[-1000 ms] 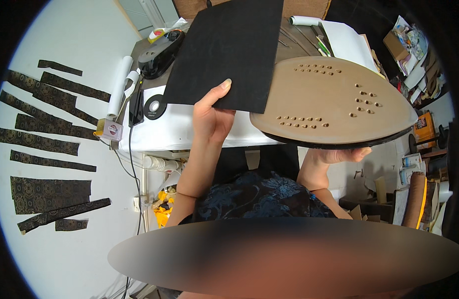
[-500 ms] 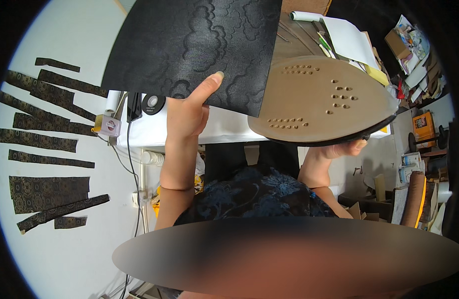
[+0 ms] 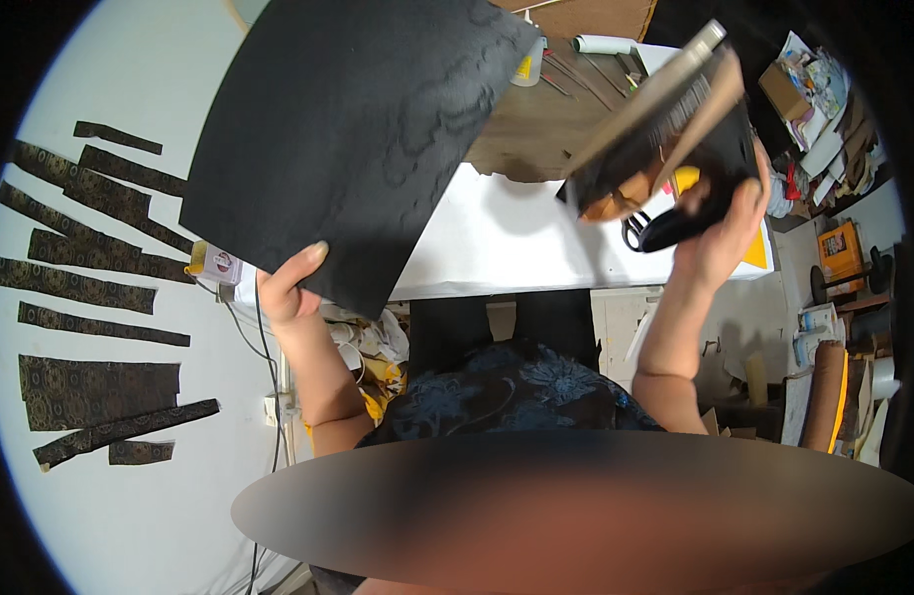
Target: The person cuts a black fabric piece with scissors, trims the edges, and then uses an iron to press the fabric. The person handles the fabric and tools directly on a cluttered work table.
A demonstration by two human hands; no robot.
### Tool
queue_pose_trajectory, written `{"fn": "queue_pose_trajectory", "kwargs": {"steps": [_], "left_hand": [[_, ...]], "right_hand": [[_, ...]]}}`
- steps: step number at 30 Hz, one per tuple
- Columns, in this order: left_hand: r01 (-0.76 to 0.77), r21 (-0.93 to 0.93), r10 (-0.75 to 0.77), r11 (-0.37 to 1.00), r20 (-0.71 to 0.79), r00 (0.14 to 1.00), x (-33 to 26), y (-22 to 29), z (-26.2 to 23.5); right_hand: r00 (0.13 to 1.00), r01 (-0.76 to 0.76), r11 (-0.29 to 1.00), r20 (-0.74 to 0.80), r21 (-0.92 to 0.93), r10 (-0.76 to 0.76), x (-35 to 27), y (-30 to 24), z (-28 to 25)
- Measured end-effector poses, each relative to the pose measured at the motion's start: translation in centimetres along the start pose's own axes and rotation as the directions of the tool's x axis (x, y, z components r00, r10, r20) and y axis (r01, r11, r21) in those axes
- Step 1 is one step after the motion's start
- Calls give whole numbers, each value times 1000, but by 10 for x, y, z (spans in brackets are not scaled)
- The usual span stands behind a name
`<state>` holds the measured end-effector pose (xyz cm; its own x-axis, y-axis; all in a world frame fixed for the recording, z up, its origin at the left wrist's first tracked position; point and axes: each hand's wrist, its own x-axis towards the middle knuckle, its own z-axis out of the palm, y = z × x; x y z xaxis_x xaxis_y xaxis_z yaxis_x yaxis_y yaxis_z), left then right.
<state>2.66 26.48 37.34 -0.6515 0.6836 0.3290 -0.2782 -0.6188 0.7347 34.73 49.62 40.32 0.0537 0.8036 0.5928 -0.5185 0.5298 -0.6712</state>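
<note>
My left hand [image 3: 293,283] grips a large black sheet [image 3: 318,129] by its near corner, with the thumb on top. The sheet is raised over the left part of the table and has a faint embossed pattern. At the right, my right hand [image 3: 725,238] holds up a tan and black piece [image 3: 665,124], tilted steeply and blurred by motion. Its dark side shows orange-brown and yellow shapes; I cannot make out its kind. Most of the right fingers are hidden behind it. Black-handled scissors [image 3: 632,233] show just below it.
The white table [image 3: 442,258] has a brown work surface [image 3: 512,144] with thin tools, a bottle [image 3: 526,67] and a paper roll [image 3: 604,45]. Dark patterned strips [image 3: 85,278] line the white wall at left. Cables [image 3: 264,342] hang beside the table. Heaped scraps [image 3: 819,94] stand at right.
My left hand has moved left and nearer with the black sheet. My right hand has risen and turned the tan piece from nearly flat, holes showing, to steeply tilted, uncovering the table.
</note>
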Motion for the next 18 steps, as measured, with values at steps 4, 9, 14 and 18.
{"fn": "queue_pose_trajectory", "kwargs": {"steps": [4, 9, 14, 18], "left_hand": [[136, -68, -131, 988, 79, 988, 2, -4, -21], [403, -217, -370, 889, 178, 912, 7, -23, -10], [294, -97, -300, 951, -56, 952, 21, -45, -10], [264, -532, 70, 804, 525, 848, 11, -63, -1]], "right_hand": [[901, -14, 937, 402, -349, 163, 49, -2, 12], [616, -22, 676, 522, -737, 590, 75, 44, 35], [434, -526, 598, 414, -605, 800, 46, 60, 37], [424, -734, 576, 421, -359, 802, 25, 59, 50]]}}
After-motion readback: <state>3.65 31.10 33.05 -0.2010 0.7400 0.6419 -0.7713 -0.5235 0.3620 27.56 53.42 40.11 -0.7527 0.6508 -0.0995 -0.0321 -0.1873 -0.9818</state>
